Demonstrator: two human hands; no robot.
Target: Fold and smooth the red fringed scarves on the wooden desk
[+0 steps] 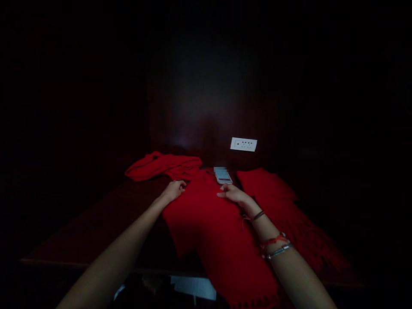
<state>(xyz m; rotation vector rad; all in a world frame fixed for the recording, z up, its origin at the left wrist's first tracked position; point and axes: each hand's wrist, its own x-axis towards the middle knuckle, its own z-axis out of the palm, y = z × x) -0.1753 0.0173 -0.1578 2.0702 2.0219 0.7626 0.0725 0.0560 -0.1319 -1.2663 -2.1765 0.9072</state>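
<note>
A red scarf (219, 231) with a fringed end lies across the table and hangs over its front edge. At the scarf's left side, my left hand (174, 190) has its fingers curled on the cloth edge. My right hand (234, 194) grips the cloth on the other side, thumb and fingers drawn together. Between the hands the fabric is spread fairly flat, with a fold at the lower left. Bracelets circle my right wrist and forearm.
A smartphone (223, 176) with a lit screen lies just beyond my right hand. Another red cloth (161, 166) is bunched at the back left. A folded, fringed red scarf (270, 184) lies on the right. A white socket panel (243, 144) is on the dark back wall.
</note>
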